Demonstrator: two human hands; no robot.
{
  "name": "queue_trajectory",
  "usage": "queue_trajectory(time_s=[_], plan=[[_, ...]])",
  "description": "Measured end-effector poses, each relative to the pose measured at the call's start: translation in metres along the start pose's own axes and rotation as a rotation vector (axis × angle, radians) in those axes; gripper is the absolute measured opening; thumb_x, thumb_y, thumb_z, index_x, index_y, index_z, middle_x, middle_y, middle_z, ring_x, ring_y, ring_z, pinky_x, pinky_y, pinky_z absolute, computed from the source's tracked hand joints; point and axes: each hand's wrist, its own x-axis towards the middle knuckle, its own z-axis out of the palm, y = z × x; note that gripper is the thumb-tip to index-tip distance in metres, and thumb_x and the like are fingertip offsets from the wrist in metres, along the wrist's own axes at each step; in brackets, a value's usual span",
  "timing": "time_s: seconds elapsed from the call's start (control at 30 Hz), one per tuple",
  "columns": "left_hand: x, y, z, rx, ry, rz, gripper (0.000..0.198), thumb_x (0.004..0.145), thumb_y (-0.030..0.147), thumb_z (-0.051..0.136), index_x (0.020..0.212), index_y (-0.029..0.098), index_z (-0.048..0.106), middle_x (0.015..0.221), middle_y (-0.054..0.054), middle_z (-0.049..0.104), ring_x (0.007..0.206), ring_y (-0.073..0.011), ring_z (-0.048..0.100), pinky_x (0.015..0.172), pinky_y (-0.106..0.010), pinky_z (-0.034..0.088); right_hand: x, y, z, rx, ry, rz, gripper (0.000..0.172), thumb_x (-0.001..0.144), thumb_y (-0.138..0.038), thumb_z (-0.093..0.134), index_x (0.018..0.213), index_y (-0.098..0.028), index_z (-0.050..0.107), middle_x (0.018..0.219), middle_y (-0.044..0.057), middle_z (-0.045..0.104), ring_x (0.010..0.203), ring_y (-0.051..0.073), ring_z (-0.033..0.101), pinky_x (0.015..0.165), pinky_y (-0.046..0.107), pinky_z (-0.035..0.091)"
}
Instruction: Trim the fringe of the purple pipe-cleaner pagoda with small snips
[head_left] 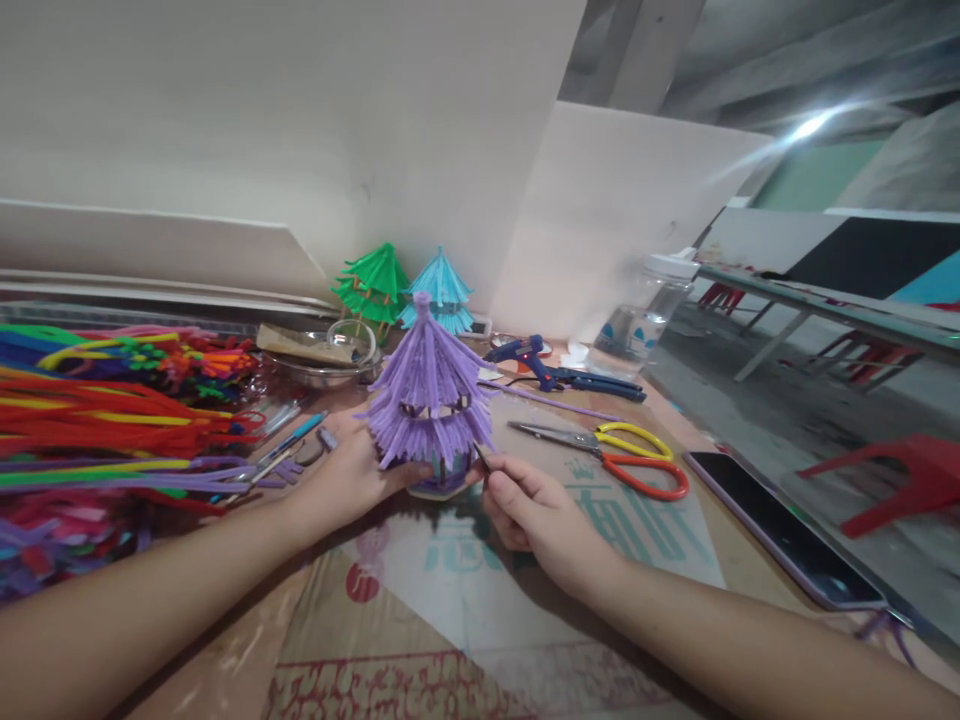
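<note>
A purple two-tiered pavilion model, its roofs made of pipe cleaners, stands upright on the cardboard in front of me. My left hand grips its base from the left, the thumb across the front and the other fingers hidden behind. At the right side of the base is my right hand, its thumb and forefinger pinched on a small thin dark strip. The strip's upper end is close to the lower roof edge; whether it touches the model I cannot tell.
Scissors with yellow and red handles and a phone lie to the right. Behind are a blue glue gun, a clear bottle, and green and light-blue models. Bundled pipe cleaners fill the left.
</note>
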Motion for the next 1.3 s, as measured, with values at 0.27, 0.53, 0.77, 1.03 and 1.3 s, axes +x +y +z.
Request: queue_trajectory(time_s=[0.27, 0.53, 0.77, 1.03, 1.3], plan=[[0.0008, -0.0047, 0.0012, -0.013, 0.022, 0.03, 0.029, 0.087, 0.049, 0.06, 0.085, 0.02, 0.059, 0.082, -0.004, 0.067, 0.097, -0.0269, 0.065, 0.098, -0.043, 0.051, 0.0001, -0.0005, 0.0, 0.012, 0.008, 0.037, 0.054, 0.068, -0.064, 0.077, 0.085, -0.016, 0.058, 0.051, -0.011, 0.037, 0.038, 0.003, 0.022, 0.037, 0.019, 0.011], [0.0005, 0.0, -0.0006, -0.007, 0.04, 0.026, 0.034, 0.085, 0.053, 0.061, 0.091, 0.02, 0.061, 0.087, -0.006, 0.069, 0.098, -0.0279, 0.065, 0.098, -0.045, 0.05, -0.0012, 0.0003, -0.0027, 0.016, -0.006, 0.005, 0.053, 0.073, -0.066, 0.072, 0.084, -0.016, 0.059, 0.052, -0.01, 0.036, 0.04, 0.004, 0.02, 0.038, 0.02, 0.011], [-0.0002, -0.0054, 0.0004, -0.005, 0.031, 0.051, 0.032, 0.085, 0.051, 0.063, 0.096, 0.021, 0.063, 0.092, -0.006, 0.069, 0.104, -0.0291, 0.064, 0.102, -0.046, 0.047, 0.0001, -0.0005, -0.0006, 0.006, -0.006, -0.001, 0.051, 0.072, -0.064, 0.073, 0.085, -0.017, 0.057, 0.05, -0.012, 0.033, 0.04, 0.004, 0.019, 0.037, 0.02, 0.012], [0.0004, -0.0021, 0.0004, -0.024, 0.03, -0.001, 0.036, 0.084, 0.05, 0.064, 0.106, 0.02, 0.063, 0.101, -0.007, 0.071, 0.104, -0.0288, 0.064, 0.098, -0.044, 0.05, -0.0025, -0.0043, 0.0018, 0.003, -0.005, 0.052, 0.056, 0.067, -0.066, 0.075, 0.086, -0.016, 0.057, 0.05, -0.012, 0.035, 0.039, 0.004, 0.021, 0.037, 0.019, 0.011], [-0.0021, -0.0017, -0.0004, -0.002, -0.044, -0.059, 0.032, 0.082, 0.046, 0.065, 0.101, 0.02, 0.067, 0.109, -0.007, 0.073, 0.106, -0.029, 0.065, 0.097, -0.043, 0.051, -0.0022, -0.0041, 0.0017, 0.033, -0.024, 0.064, 0.053, 0.068, -0.063, 0.077, 0.086, -0.017, 0.056, 0.051, -0.012, 0.037, 0.038, 0.003, 0.022, 0.036, 0.018, 0.012]])
